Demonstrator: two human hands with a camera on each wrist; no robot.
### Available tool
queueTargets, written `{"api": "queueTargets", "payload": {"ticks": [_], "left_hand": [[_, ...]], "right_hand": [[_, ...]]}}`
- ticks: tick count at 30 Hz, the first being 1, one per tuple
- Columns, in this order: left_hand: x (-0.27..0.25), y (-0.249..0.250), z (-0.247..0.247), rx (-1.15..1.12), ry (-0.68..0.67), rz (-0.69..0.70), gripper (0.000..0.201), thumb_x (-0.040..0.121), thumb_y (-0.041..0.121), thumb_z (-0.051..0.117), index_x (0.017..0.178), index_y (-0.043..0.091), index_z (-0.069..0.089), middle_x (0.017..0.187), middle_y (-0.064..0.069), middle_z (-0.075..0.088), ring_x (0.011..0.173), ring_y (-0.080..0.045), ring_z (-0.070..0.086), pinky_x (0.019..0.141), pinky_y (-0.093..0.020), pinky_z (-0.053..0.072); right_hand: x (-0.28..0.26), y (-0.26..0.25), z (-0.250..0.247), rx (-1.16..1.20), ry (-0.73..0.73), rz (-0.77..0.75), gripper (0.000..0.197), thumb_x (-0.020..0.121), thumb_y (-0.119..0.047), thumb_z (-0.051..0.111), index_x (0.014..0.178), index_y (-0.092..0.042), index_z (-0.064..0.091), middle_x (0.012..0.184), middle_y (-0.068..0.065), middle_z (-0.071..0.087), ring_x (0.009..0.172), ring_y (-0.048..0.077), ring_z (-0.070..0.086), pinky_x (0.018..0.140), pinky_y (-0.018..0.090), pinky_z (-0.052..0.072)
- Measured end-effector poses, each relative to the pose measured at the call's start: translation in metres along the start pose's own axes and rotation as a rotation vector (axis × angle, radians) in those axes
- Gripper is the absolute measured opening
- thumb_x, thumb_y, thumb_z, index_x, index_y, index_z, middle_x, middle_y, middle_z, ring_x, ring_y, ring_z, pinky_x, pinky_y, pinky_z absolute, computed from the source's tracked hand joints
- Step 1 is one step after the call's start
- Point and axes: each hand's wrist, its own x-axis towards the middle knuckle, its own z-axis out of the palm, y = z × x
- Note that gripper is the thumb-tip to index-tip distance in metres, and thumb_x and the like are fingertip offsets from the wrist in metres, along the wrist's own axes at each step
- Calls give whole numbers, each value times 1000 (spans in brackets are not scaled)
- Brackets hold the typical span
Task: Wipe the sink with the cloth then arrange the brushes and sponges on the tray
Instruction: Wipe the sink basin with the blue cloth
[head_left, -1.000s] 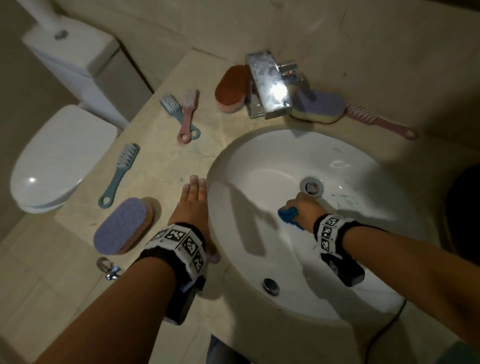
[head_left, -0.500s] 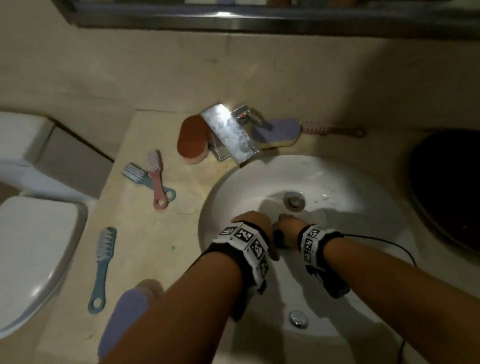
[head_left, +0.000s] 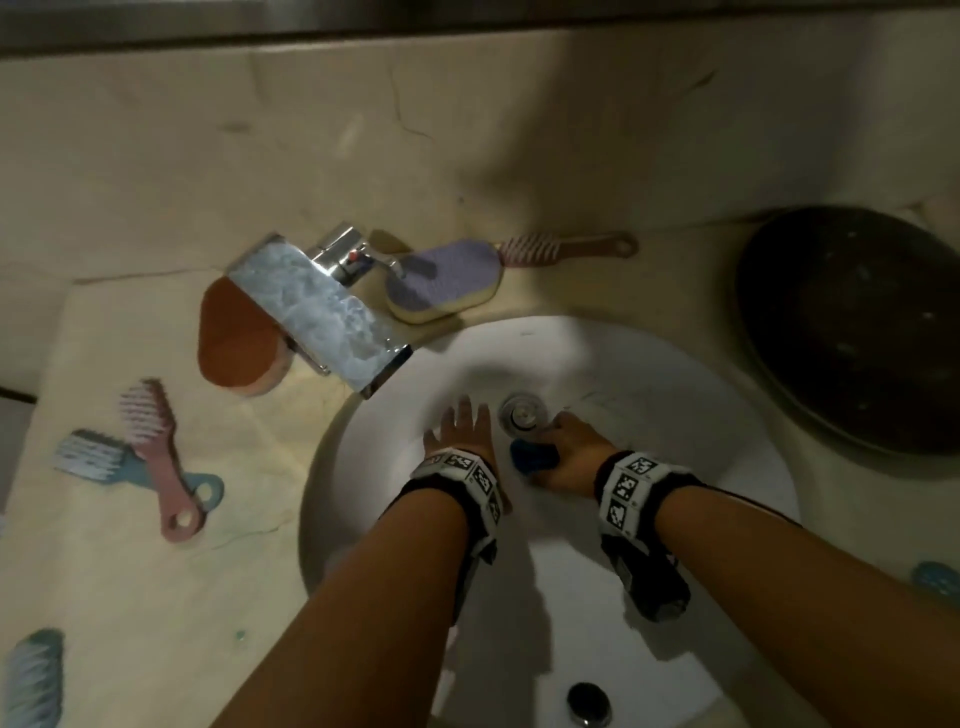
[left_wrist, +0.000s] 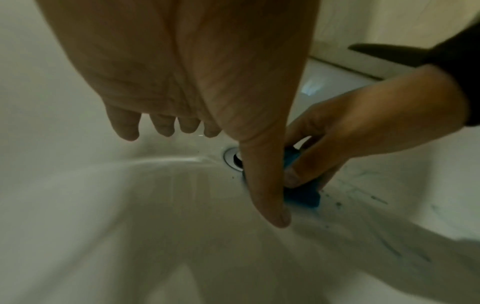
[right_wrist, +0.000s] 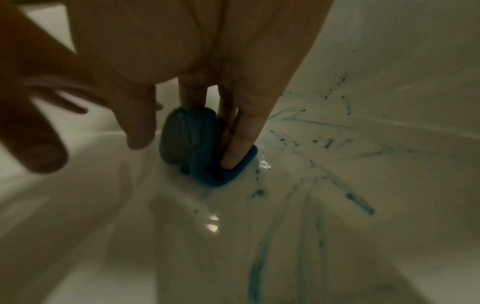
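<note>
Cloth (head_left: 534, 456) bunched, mostly hidden under gripping right hand (head_left: 571, 447), axis unclear; left hand (head_left: 460, 434) splayed flat at 9 o'clock in sink (head_left: 701, 415).

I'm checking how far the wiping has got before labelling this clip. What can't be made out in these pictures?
- Sink floor under both forearms: hidden in the head view.
- Blue cloth: mostly covered by the right hand; its full shape is unclear in every view.
- Drain: half hidden by the left hand's thumb in the left wrist view.
- Teal brush: cut off by the head view's lower left edge.
- Teal streaks: blurred in the right wrist view.
</note>
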Motion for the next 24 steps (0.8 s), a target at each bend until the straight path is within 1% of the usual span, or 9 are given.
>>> {"api": "queueTargets", "payload": {"ticks": [6, 8, 10, 11, 14, 16, 19, 21, 24], "left_hand": [[24, -1, 8, 57, 12, 47, 114, 78, 37, 73, 149, 20, -16, 153, -6, -31, 144, -29, -21, 116, -53, -2], [26, 0, 11, 63, 17, 43, 109, 81, 33, 70, 149, 23, -16, 153, -5, -33, 143, -28, -23, 115, -57, -2], [28, 3, 13, 86, 7, 32, 113, 79, 32, 72, 148, 24, -17, 152, -4, -34, 143, -29, -25, 114, -60, -3], [28, 4, 14, 100, -5, 28, 116, 77, 32, 74, 148, 25, -18, 152, -4, -35, 142, -30, -26, 113, -61, -3], [28, 7, 14, 100, -18, 30, 116, 77, 32, 74, 148, 26, -19, 151, -4, -35, 142, -31, -26, 111, -64, -2], [29, 6, 15, 63, 4, 49, 110, 81, 31, 70, 148, 27, -17, 153, -4, -33, 142, -31, -25, 111, -65, -1], [28, 4, 16, 49, 36, 74, 104, 84, 29, 66, 149, 27, -15, 154, -4, -30, 143, -29, -23, 111, -64, 0], [28, 3, 16, 46, 41, 76, 101, 86, 28, 65, 149, 28, -14, 154, -3, -30, 143, -28, -23, 111, -64, 0], [32, 2, 17, 44, 56, 76, 99, 87, 27, 63, 149, 28, -14, 154, -2, -30, 143, -28, -23, 111, -65, 1]], "right_hand": [[8, 13, 8, -52, 62, -31, 47, 92, -25, 56, 138, -22, 46, 129, 12, 39, 119, 30, 46, 97, 25, 34], [8, 10, 6, 8, 83, -53, 38, 91, -24, 56, 129, -18, 53, 121, 12, 45, 109, 29, 51, 93, 30, 39], [3, 5, 0, 263, 218, -60, 19, 87, -27, 62, 96, -12, 53, 91, 10, 52, 79, 24, 55, 71, 33, 44], [1, 5, -2, 378, 318, -56, 24, 86, -27, 64, 85, -12, 46, 79, 8, 50, 68, 22, 51, 61, 31, 42], [-9, 7, -18, 804, 478, -17, 23, 85, -17, 64, 87, -3, 45, 77, 9, 47, 71, 21, 49, 56, 24, 41], [-18, 11, -25, 934, 608, -33, 13, 87, -11, 62, 93, -7, 51, 85, 7, 55, 83, 23, 55, 64, 17, 47], [-18, 23, -20, 621, 674, -9, 31, 92, -6, 52, 121, -17, 53, 128, 14, 48, 115, 31, 49, 98, 35, 43], [-14, 29, -15, 291, 660, 11, 47, 91, -2, 43, 136, -17, 46, 141, 16, 33, 126, 35, 37, 104, 37, 35], [-3, 31, -20, 172, 627, 36, 53, 91, 1, 41, 140, -17, 39, 145, 14, 26, 131, 35, 30, 106, 39, 32]]}}
